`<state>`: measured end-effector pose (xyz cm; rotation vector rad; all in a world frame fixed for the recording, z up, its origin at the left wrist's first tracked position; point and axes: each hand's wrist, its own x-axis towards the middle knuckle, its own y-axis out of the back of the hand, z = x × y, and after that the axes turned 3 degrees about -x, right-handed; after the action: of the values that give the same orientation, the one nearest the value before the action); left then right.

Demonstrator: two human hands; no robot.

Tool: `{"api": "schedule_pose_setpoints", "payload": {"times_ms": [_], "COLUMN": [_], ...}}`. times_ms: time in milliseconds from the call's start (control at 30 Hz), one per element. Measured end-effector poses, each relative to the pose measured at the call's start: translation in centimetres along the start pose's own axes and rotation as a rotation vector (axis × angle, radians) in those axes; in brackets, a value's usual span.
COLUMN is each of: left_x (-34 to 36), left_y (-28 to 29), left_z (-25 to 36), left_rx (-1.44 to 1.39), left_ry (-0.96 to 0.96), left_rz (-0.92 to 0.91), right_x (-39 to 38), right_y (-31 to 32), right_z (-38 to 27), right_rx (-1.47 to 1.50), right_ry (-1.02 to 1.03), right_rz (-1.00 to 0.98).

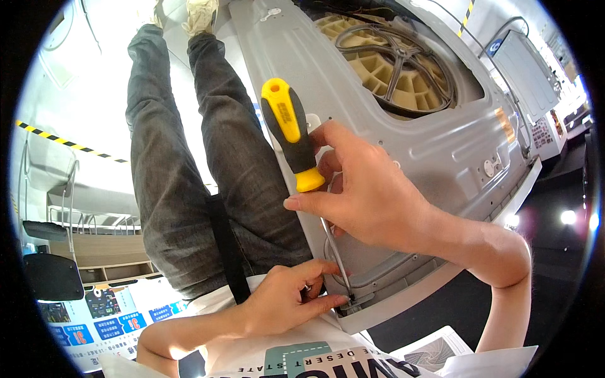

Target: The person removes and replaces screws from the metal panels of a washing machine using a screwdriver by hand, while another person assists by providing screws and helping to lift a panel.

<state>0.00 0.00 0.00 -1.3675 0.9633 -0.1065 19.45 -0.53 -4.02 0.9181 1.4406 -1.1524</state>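
Note:
My right hand (372,189) is closed on a screwdriver (291,135) with a yellow and black handle, thumb and fingers round the collar at the handle's lower end. The slanting metal shaft runs down to the near corner of a grey metal washing machine housing (302,69). Around the shaft's tip, at a small dark fitting (350,303) on that corner, curl the thumb and index finger of my left hand (287,296). Whatever they pinch there is too small to make out. A thin grey cable or hose (378,271) loops beside the shaft.
A beige drum with a dark spoked pulley (397,53) shows through the housing's opening. My legs (220,126) lie along its left side. Black-yellow tape (69,143), a dark chair (53,276) and a printed board (120,321) are at left. A grey panel (523,75) stands far right.

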Motion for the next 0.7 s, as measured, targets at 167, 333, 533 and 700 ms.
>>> {"api": "schedule_pose_setpoints", "payload": {"times_ms": [167,333,533,700], "left_x": [0.3,0.3,0.5,0.1], "left_y": [0.2,-0.6,-1.0,-1.1], "left_z": [-0.6,-0.6,-1.6,-1.8], "left_rx": [0.033,0.030,0.103,0.227], "left_ry": [-0.080,-0.087,-0.373,-0.551], "left_rz": [-0.001,0.016,0.070,0.084], "right_x": [0.1,-0.1,0.0,-0.1], "right_y": [0.2,0.2,0.2,0.3], "right_z": [-0.2,-0.1,0.1,-0.1], "right_rx": [0.029,0.016,-0.005,0.008], "right_ry": [0.021,0.028,0.079,0.080], "right_rz": [0.039,0.017,0.015,0.001]}}
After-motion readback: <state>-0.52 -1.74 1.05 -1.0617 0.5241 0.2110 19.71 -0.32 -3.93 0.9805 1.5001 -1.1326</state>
